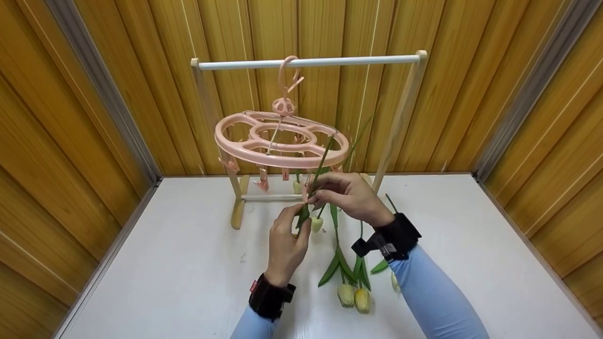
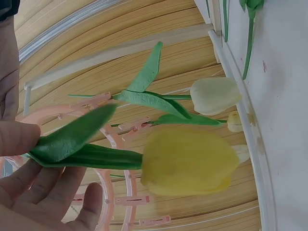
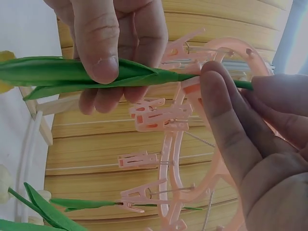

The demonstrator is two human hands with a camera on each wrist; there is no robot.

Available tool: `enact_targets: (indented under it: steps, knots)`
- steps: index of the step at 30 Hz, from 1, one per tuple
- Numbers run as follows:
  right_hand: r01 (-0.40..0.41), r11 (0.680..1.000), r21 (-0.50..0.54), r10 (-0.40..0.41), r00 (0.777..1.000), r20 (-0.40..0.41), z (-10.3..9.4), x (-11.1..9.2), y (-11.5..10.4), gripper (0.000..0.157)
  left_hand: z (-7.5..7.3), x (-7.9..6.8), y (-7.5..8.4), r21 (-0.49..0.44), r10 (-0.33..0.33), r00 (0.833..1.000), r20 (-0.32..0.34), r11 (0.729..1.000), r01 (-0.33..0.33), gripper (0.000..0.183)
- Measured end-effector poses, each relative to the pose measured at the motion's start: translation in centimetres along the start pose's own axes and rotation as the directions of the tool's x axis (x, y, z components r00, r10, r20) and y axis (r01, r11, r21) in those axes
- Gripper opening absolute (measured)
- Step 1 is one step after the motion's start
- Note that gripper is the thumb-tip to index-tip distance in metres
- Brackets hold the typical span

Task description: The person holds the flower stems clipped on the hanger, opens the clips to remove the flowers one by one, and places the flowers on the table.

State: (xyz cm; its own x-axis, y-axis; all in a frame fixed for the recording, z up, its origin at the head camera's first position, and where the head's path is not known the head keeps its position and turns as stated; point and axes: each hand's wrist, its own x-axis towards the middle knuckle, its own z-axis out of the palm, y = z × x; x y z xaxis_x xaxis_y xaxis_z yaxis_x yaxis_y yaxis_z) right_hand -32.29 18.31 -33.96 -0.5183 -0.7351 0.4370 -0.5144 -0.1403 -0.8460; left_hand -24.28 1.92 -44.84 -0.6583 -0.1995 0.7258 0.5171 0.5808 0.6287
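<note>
Light-blue sleeves (image 1: pixel 438 292) lead in to a yellow tulip (image 2: pixel 187 161), bloom downward beneath the pink clip hanger (image 1: pixel 282 161), its leaves pinched by the left hand (image 1: pixel 288 240), its stem between the right hand's (image 1: pixel 351 195) fingers. At least two pale tulips (image 2: pixel 214 96) already hang clipped; this one seems midway, leaving the loose tulips (image 1: pixel 345 295) on the counter (image 1: pixel 165 263).

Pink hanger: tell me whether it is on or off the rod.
On. In the head view, the pink hanger's hook curls over the white rod, and its ring hangs below.
</note>
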Motion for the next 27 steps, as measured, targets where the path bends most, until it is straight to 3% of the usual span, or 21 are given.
enact_targets:
  steps: [6,11,14,22,27]
  knots:
    - [0.004,0.996,-0.091,-0.01,0.998,-0.064,-0.3,0.0,0.2,0.021,-0.1,0.1,0.1,-0.036,0.033,0.999,-0.01,0.999,-0.034,0.024]
    - [-0.069,0.982,-0.178,0.033,0.98,-0.196,-0.5,0.2,1.1,0.024,-0.3,0.0,0.2,-0.031,0.031,0.999,-0.009,0.999,-0.031,0.026]
    - [-0.122,0.968,-0.218,0.072,0.971,-0.227,-0.6,0.4,1.5,0.028,-0.4,0.0,0.3,-0.034,0.022,1.0,-0.006,0.999,-0.022,0.026]
    - [-0.164,0.976,-0.139,0.152,0.984,-0.098,-1.0,1.0,1.7,0.047,-0.8,0.3,0.4,-0.138,-0.005,1.0,0.028,0.99,0.008,0.025]
    - [-0.14,0.986,-0.091,0.139,0.99,-0.013,-1.4,1.3,1.6,0.042,-0.9,0.6,0.3,-0.211,-0.048,0.997,0.056,0.976,0.058,0.025]
